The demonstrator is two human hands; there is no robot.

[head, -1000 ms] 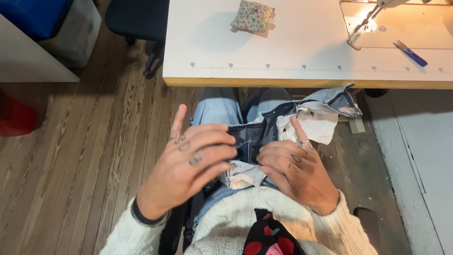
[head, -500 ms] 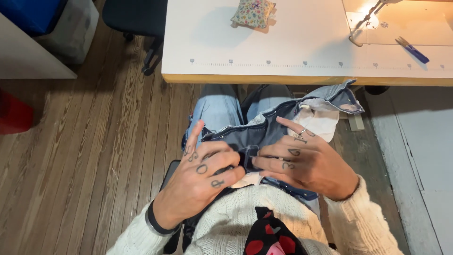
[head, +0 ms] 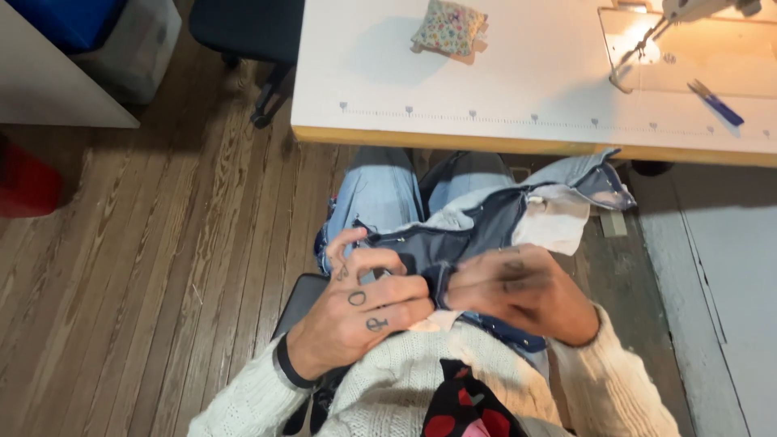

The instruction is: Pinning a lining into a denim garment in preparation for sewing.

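Observation:
A blue denim garment (head: 486, 222) with a white pocket lining (head: 558, 226) lies across my lap, spread toward the table edge. My left hand (head: 364, 311) is curled closed, pinching a fold of the denim near my belly. My right hand (head: 518, 291) grips the same fold from the other side, its knuckles almost touching the left hand. Both hands sit close together just above my cream knitted sweater (head: 405, 380).
A white sewing table (head: 502, 81) with a wooden front edge stands ahead, carrying a floral pincushion (head: 449, 28), a sewing machine needle area (head: 639, 57) and blue-handled snips (head: 712, 101). Wooden floor lies to the left, with a dark chair base (head: 259, 48) and a red object (head: 24, 182).
My fingers were spread over the denim; now both hands have closed on a fold and drawn together at the middle of my lap.

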